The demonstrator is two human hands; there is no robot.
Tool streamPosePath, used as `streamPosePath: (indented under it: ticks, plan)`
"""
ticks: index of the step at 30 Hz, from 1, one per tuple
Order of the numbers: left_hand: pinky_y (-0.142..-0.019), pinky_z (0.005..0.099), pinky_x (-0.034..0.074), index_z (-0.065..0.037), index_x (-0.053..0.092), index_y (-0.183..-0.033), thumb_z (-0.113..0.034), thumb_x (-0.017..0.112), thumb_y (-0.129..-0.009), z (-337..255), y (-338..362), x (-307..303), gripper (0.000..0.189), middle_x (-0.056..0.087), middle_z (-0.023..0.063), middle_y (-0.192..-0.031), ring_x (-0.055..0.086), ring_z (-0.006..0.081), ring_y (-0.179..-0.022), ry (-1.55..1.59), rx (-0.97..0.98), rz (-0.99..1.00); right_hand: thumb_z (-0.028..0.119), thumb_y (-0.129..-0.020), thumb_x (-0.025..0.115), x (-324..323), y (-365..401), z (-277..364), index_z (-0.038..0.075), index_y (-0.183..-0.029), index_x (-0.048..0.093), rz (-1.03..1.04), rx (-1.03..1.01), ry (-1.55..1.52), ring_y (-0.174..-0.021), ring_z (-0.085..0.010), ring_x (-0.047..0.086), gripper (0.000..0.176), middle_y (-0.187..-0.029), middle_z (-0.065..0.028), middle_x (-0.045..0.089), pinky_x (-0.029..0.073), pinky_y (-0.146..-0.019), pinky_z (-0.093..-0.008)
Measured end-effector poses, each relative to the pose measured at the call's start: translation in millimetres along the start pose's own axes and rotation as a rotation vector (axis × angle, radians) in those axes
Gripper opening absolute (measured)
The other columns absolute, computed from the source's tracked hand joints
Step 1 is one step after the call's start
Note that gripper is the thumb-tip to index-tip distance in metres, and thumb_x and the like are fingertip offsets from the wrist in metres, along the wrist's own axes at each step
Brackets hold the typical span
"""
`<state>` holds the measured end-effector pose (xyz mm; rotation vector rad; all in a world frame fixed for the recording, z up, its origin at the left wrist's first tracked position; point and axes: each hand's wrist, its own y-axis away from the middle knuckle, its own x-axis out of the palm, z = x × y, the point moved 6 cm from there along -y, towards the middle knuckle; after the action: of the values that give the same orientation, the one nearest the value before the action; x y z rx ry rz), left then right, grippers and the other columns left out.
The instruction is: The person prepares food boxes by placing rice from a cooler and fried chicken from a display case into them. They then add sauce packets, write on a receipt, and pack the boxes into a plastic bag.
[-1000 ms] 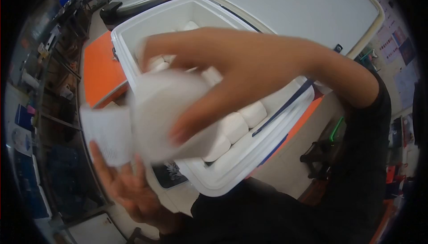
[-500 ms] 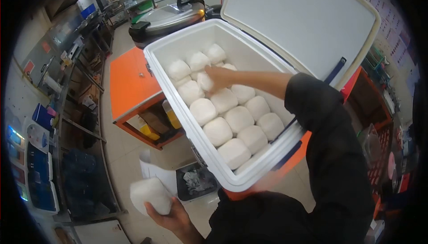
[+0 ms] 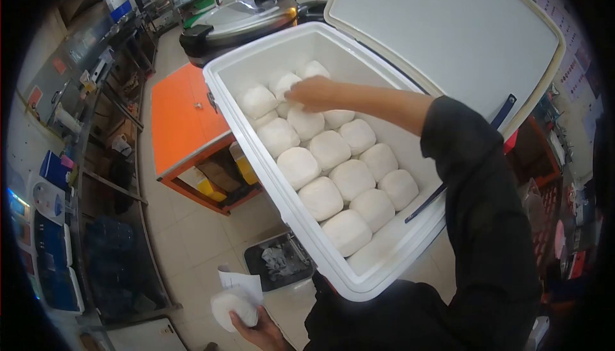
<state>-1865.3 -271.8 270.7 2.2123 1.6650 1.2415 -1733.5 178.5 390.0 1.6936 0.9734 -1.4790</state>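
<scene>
A white rounded bundle [image 3: 229,307] sits in the person's left hand [image 3: 264,334] at seven o'clock. Many like it, white bundles [image 3: 328,150] with softly squared sides, lie packed in the cooler box [image 3: 275,56] at the centre. They look smooth and dry; whether the surface is a wrapping or the food itself cannot be told. Judging by their bulges and flattened sides, they are probably soft and modest in weight, apt to dent under a fingertip pinch. A broad hold around the sides, with the palm beneath, would suit them best; those wedged against neighbours offer mainly their rounded tops.

The left hand comes in low from between five and six o'clock, its digits wrapped around the bundle's lower right side, in a firm-looking hold. A paper sheet [image 3: 245,283] shows just behind the bundle, toward one o'clock of it; which fingers bear it, if any, is hidden.

The right hand [image 3: 309,94] is at twelve o'clock, palm down over the far rows, the dark sleeve [image 3: 490,203] entering from four o'clock. Its fingers bend toward nine o'clock onto or just above a bundle; whether they grip it cannot be told. The cooler lid [image 3: 442,24] stands raised between one and two o'clock.
</scene>
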Motion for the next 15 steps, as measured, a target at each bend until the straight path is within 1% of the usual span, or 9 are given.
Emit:
streamPosePath:
  ticks: [1,3,4,6,7,9,11,14,15]
  plan:
    - [-0.075,0.0313,0.051,-0.004,0.042,-0.122,-0.039,0.059,-0.081,0,3,2,0.057,0.049,0.01,-0.117,0.05,0.0205,-0.107,0.013,0.003,-0.042,0.014,-0.067,0.059,-7,9,8,0.003,-0.095,0.058,0.015,0.003,-0.013,-0.084,-0.0323,0.058,0.03,-0.094,-0.0159,0.06,0.048,-0.069,-0.0402]
    - [-0.081,0.034,0.047,-0.005,0.041,-0.124,-0.039,0.057,-0.082,-1,1,0,0.057,0.046,0.0101,-0.121,0.046,0.0222,-0.11,-0.032,0.026,-0.048,0.015,-0.067,0.06,-28,26,18,0.002,-0.074,0.059,-0.031,0.084,0.009,-0.07,-0.0319,0.059,0.014,-0.078,-0.0148,0.061,0.047,-0.06,-0.0408]
    - [-0.087,0.0367,0.043,-0.006,0.039,-0.126,-0.038,0.055,-0.083,-2,-2,0,0.056,0.042,0.0103,-0.125,0.042,0.0238,-0.114,-0.062,0.06,-0.037,0.017,-0.068,0.061,-27,39,35,0.002,-0.068,0.061,0.137,0.033,-0.045,-0.065,-0.0312,0.059,0.015,-0.069,-0.0154,0.06,0.046,-0.057,-0.0412]
    - [-0.089,0.0384,0.042,-0.004,0.037,-0.126,-0.039,0.056,-0.083,2,-9,-1,0.059,0.042,0.012,-0.125,0.042,0.0256,-0.114,-0.095,0.097,0.009,0.023,-0.07,0.064,-10,80,85,0.003,-0.065,0.062,0.582,-0.052,-0.245,-0.068,-0.0282,0.059,0.021,-0.07,-0.0144,0.061,0.045,-0.059,-0.0397]
    - [-0.091,0.0401,0.042,-0.002,0.034,-0.127,-0.039,0.057,-0.083,2,-9,3,0.062,0.041,0.0137,-0.125,0.042,0.0273,-0.115,-0.114,0.142,0.068,0.031,-0.071,0.067,53,98,93,0.002,-0.079,0.063,0.781,-0.014,-0.548,-0.079,-0.0277,0.059,0.031,-0.079,-0.015,0.061,0.045,-0.068,-0.039]
    - [-0.093,0.0412,0.04,-0.001,0.033,-0.127,-0.039,0.057,-0.084,7,-6,12,0.063,0.039,0.0144,-0.127,0.04,0.0275,-0.116,-0.068,0.088,0.134,0.04,-0.069,0.069,46,143,136,-0.001,-0.111,0.04,0.788,-0.015,-0.611,-0.095,-0.0353,0.052,0.065,-0.103,-0.0221,0.054,0.042,-0.08,-0.0403]
    - [-0.094,0.0422,0.039,0.001,0.033,-0.128,-0.039,0.056,-0.084,12,1,17,0.063,0.038,0.0152,-0.128,0.038,0.0276,-0.118,-0.019,0.041,0.201,0.038,-0.067,0.071,38,158,152,-0.002,-0.11,0.037,0.743,0.047,-0.614,-0.096,-0.0373,0.051,0.069,-0.101,-0.0232,0.054,0.042,-0.08,-0.0416]
    - [-0.098,0.0461,0.033,0.0,0.03,-0.131,-0.036,0.052,-0.088,12,13,9,0.06,0.037,0.0152,-0.131,0.037,0.03,-0.12,-0.222,0.098,0.25,0.037,-0.063,0.074,31,160,154,-0.001,-0.11,0.037,0.597,0.036,-0.571,-0.098,-0.0389,0.049,0.07,-0.098,-0.0219,0.054,0.041,-0.081,-0.0427]
    - [-0.098,0.0461,0.033,0.0,0.03,-0.131,-0.036,0.052,-0.088,12,16,3,0.06,0.037,0.0152,-0.131,0.037,0.03,-0.12,-0.223,0.105,0.25,0.039,-0.061,0.074,29,158,154,-0.002,-0.105,0.044,0.601,-0.018,-0.603,-0.096,-0.0371,0.051,0.067,-0.095,-0.0217,0.056,0.042,-0.081,-0.0414]
